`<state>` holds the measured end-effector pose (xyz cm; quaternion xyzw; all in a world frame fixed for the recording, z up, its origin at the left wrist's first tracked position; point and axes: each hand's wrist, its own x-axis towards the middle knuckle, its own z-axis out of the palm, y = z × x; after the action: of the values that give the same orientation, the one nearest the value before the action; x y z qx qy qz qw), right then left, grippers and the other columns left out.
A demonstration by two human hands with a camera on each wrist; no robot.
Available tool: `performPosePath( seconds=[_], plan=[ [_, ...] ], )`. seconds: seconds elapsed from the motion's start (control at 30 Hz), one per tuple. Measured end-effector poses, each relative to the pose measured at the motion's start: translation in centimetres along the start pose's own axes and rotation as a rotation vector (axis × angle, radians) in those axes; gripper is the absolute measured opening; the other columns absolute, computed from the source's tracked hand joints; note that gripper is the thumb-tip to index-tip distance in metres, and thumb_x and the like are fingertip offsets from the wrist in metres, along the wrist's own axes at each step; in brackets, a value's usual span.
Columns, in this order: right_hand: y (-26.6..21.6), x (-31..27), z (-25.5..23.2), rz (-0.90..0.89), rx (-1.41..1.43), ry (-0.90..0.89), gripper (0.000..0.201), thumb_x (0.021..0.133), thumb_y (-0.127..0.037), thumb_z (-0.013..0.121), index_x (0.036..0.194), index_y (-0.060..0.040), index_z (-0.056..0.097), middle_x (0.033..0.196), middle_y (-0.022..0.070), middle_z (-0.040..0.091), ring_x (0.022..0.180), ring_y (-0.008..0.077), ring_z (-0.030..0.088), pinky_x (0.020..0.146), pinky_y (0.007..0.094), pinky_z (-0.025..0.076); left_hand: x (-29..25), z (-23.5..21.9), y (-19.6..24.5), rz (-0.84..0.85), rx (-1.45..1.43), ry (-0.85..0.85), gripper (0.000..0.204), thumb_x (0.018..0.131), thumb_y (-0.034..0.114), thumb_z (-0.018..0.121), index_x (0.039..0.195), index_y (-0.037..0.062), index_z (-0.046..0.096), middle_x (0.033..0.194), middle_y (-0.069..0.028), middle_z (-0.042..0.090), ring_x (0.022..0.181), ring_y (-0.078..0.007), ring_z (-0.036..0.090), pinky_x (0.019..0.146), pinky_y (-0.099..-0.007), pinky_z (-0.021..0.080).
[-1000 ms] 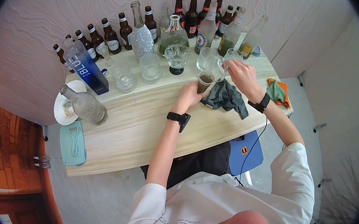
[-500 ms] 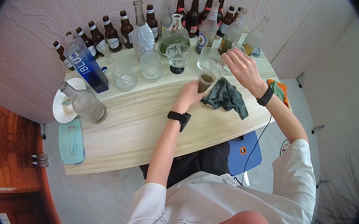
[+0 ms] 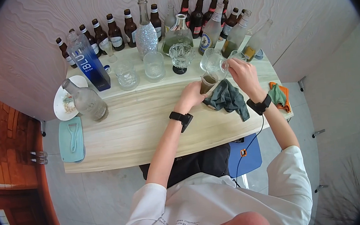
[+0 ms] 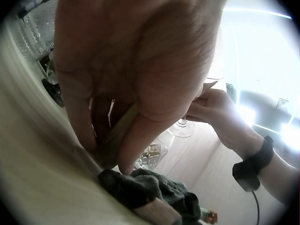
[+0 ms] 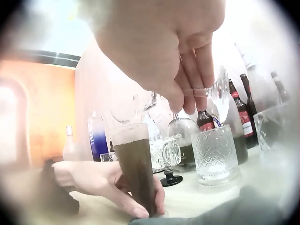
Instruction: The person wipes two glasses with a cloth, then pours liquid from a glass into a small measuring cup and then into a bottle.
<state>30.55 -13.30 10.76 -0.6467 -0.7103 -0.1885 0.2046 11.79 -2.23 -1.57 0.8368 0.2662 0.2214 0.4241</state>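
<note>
The left hand point(image 3: 190, 96) grips a tall glass of brown liquid point(image 3: 208, 83) low down at the table; in the right wrist view that glass point(image 5: 136, 164) is nearly full, with fingers round its base. Above and to its right, the right hand point(image 3: 245, 78) pinches the stem of a clear stemmed glass point(image 3: 216, 64), which is tilted with its bowl towards the tall glass's mouth. In the right wrist view the right hand point(image 5: 164, 51) has thumb and fingers on that stem. A dark green cloth point(image 3: 228, 100) lies beside the tall glass.
Brown bottles point(image 3: 114, 33) line the wall. Clear tumblers point(image 3: 154, 67) and a black-footed goblet point(image 3: 181, 57) stand in front. At left are a blue bottle point(image 3: 90, 65), a clear bottle point(image 3: 86, 101), a plate point(image 3: 60, 108) and a peeler on a board point(image 3: 65, 142).
The right hand moved up and right with the stemmed glass, then back left and slightly down towards the tall glass. The left hand keeps its grip, nearly still.
</note>
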Motion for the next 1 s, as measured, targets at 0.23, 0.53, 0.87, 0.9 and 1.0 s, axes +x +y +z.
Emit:
performPosePath(
  seconds=[0.23,0.53,0.87,0.9,1.0],
  plan=[
    [-0.5,-2.7,3.0,0.223,0.316,0.020,0.018,0.088,-0.004,0.069,0.105,-0.0064,0.071,0.093,0.0131,0.073,0.085,0.0351,0.071,0.072,0.0409,0.055,0.3,0.2,-0.6,-0.035,-0.007,-0.042,0.037,0.081,0.017,0.083,0.113,0.0012,0.071,0.108,-0.0244,0.073,0.107,-0.0432,0.068,0.090,-0.0491,0.053],
    [4.2,-4.4,2.0,0.575,0.942,0.097,0.020,0.098,-0.013,0.072,0.110,0.0031,0.073,0.096,0.0098,0.079,0.088,0.0091,0.070,0.077,0.0277,0.053,1.0,1.4,-3.0,-0.022,-0.034,-0.047,0.037,0.083,0.020,0.082,0.111,-0.0012,0.070,0.103,-0.0236,0.074,0.100,-0.0431,0.069,0.085,-0.0481,0.054],
    [16.6,-6.9,3.9,0.776,0.793,0.393,0.037,0.094,-0.027,0.078,0.109,0.0070,0.076,0.095,0.0074,0.079,0.088,0.0095,0.067,0.079,0.0260,0.049,-0.1,0.3,-1.4,-0.166,-0.042,-0.127,0.029,0.088,0.004,0.078,0.116,-0.0019,0.070,0.109,-0.0124,0.077,0.103,-0.0216,0.075,0.091,-0.0348,0.058],
    [17.3,-7.2,4.9,0.792,0.814,0.433,0.037,0.094,-0.026,0.078,0.109,0.0071,0.076,0.095,0.0075,0.079,0.088,0.0096,0.067,0.079,0.0263,0.049,-0.4,0.0,-1.3,-0.176,-0.038,-0.126,0.029,0.088,0.004,0.078,0.115,-0.0019,0.070,0.109,-0.0121,0.077,0.103,-0.0215,0.075,0.091,-0.0346,0.058],
    [18.8,-8.3,7.3,0.907,0.734,0.365,0.038,0.094,-0.028,0.078,0.109,0.0069,0.075,0.096,0.0080,0.079,0.087,0.0101,0.067,0.080,0.0270,0.049,-1.1,-0.4,-1.5,-0.184,-0.065,-0.113,0.029,0.088,0.003,0.078,0.116,-0.0018,0.070,0.111,-0.0118,0.077,0.105,-0.0208,0.074,0.092,-0.0344,0.057]
  ],
)
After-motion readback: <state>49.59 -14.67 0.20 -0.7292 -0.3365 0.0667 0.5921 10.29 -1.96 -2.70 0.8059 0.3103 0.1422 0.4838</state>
